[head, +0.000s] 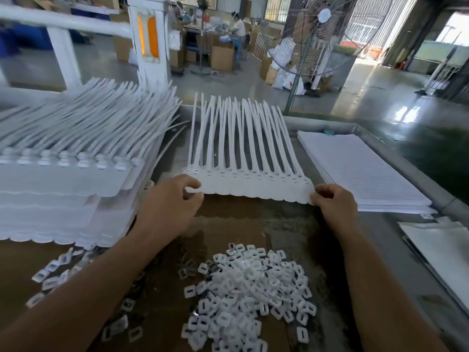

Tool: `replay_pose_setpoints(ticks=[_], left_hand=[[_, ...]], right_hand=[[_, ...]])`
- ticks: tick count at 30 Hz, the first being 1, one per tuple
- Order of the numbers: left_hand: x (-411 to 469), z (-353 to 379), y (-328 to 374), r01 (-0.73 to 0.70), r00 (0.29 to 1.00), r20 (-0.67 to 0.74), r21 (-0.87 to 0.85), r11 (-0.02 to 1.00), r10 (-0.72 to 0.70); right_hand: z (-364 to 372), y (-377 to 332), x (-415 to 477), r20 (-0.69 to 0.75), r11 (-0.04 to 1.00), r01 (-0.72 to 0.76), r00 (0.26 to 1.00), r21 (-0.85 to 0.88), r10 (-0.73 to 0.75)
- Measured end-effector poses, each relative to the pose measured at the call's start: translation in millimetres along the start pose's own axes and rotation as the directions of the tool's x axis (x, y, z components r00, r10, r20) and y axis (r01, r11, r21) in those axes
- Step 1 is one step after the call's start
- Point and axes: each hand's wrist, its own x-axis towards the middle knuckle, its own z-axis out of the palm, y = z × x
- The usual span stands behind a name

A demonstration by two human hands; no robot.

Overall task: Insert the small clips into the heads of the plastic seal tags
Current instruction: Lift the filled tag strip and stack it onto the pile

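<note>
Head view: left hand [168,199] and right hand [335,201] pinch opposite ends of the white plastic seal-tag strip [253,185], likely light, floppy, best held there.

Left hand [170,199] and right hand [334,202] pinch the tag strip [253,185] above the clips [250,293].

Stack of white sheets [360,171] on the right side of the metal table [396,158], brown cardboard [253,215] over its middle. Behind the table: standing fan [313,39] with a white face mask [325,15] hung on its grille, and a white post [148,36] with orange strips. Far back, a seated person [238,27] among cardboard boxes [222,57].
</note>
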Motion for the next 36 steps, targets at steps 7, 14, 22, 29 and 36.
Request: replay_pose_setpoints(ticks=[7, 14, 22, 29, 36], left_hand=[[-19, -8, -2, 0.437, 0.897, 0.297, -0.712, 0.549, -0.329], [-22, -22, 0, 0.315, 0.821, 0.244, -0.948, 0.053, -0.516], [-22, -29, -6, 0.204, 0.743, 0.056, -0.968, 0.146, -0.667], [-17, -38, -6, 0.152, 0.759, 0.08, -0.987, 0.056, -0.646], [6, -51, -29, 0.009, 0.757, 0.059, -0.997, -0.08, -0.651]], right_hand=[[1, 0, 2, 0.002, 1.0, -0.006, 1.0, -0.004, 0.006], [1, -1, -1, 0.02, 0.999, 0.015, 1.0, -0.034, -0.014], [2, 1, -1, 0.036, 0.999, 0.019, 0.999, -0.033, -0.018], [3, 4, 3, 0.028, 0.999, 0.014, 1.0, -0.029, -0.013], [3, 5, 4, 0.013, 1.0, 0.012, 1.0, -0.028, -0.012]])
